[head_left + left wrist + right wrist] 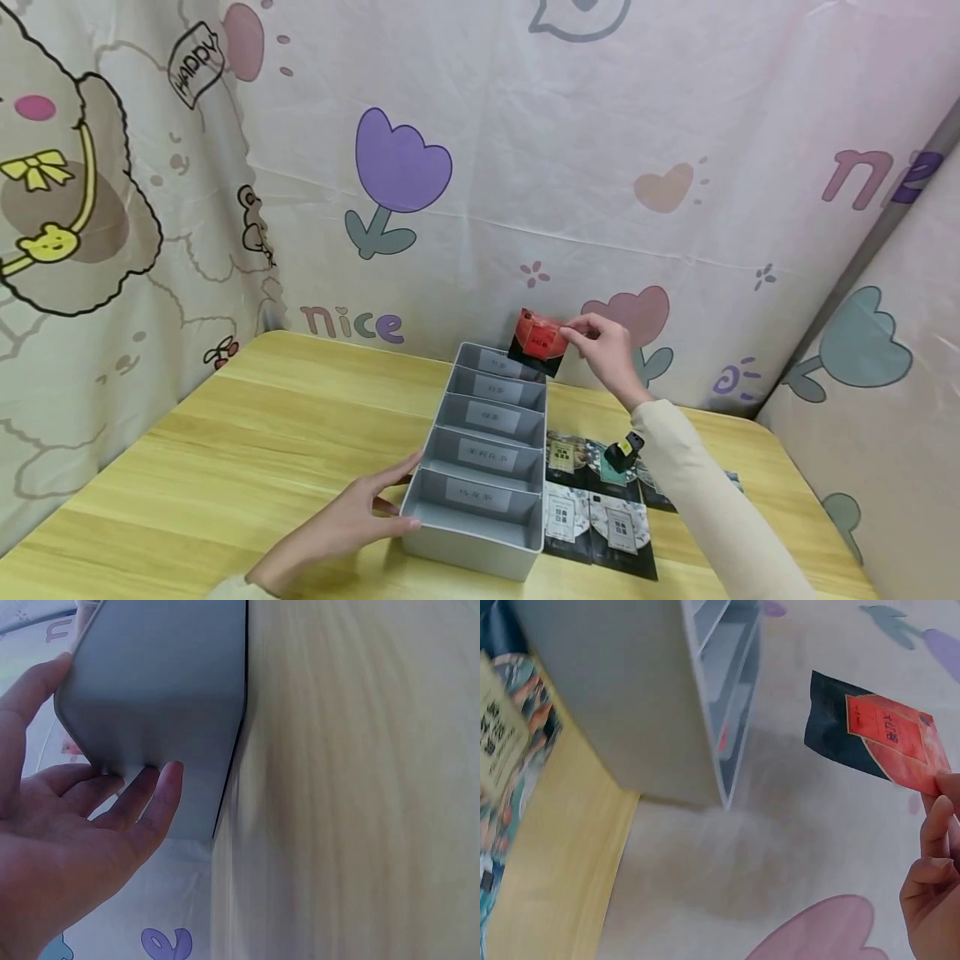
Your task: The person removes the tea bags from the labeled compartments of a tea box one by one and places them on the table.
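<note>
My right hand [606, 348] pinches a red and black tea sachet [538, 342] at its edge, above the far end of a grey divided box [465, 543]. In the right wrist view the sachet [877, 731] is apart from the box [630, 697]. The box has several compartments in a row, with labels on their walls. My left hand [352, 512] rests against the box's near left corner. Seen from the left wrist, the hand [82, 832] touches the box wall [165, 682] with its fingers spread and loosely extended.
Black sachets with white [621, 529], yellow [564, 458] and green [611, 467] labels lie right of the box, some partly behind the right arm. A black wrist camera [624, 452] sits at the right sleeve. A printed curtain [495, 167] hangs behind the wooden table [300, 417].
</note>
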`<state>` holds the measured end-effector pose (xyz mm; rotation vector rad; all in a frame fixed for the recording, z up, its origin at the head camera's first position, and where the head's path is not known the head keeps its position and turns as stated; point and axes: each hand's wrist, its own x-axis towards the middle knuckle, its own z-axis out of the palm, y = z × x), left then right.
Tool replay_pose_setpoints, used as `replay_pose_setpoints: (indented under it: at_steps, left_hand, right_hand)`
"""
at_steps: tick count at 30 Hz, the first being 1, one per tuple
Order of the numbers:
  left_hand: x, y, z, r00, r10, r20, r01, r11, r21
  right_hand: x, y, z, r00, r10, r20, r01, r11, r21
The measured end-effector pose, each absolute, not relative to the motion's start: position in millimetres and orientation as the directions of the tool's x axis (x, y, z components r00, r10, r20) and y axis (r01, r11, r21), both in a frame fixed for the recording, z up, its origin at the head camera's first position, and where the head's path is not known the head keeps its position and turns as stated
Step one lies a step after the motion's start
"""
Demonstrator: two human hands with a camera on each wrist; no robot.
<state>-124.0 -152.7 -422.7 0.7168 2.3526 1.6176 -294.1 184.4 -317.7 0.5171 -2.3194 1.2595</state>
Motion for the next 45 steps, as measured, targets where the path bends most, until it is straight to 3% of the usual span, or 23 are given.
replay_pose_setpoints:
  at_steps: [12, 27, 34, 45]
  left_hand:
    - [-122.5, -154.7, -423.4, -0.863, 0.494, 0.106, 0.274, 0.282, 0.919]
    - [-122.5, -155.8, -424.0, -0.857, 0.498, 0.128, 0.304, 0.290, 0.908]
    - [-123.4, -154.2, -423.7, -0.855, 0.505, 0.120, 0.295, 0.283, 0.913]
    - [-124.4, -152.6, -422.1, -0.855, 0.507, 0.105, 0.280, 0.282, 0.918]
  right_hand:
    - [-261.7, 182.6, -321.1, -0.911, -0.076, 0.405, -0.405, 0.350, -0.845]
    - [-215.8, 177.5, -350.6, -0.940, -0.052, 0.336, -0.334, 0.334, -0.882]
    - [-193.5, 161.1, -346.9, -0.942, -0.046, 0.331, -0.328, 0.314, -0.891]
    - [-199.8, 172.4, -365.1, -0.939, -0.036, 0.342, -0.335, 0.318, -0.887]
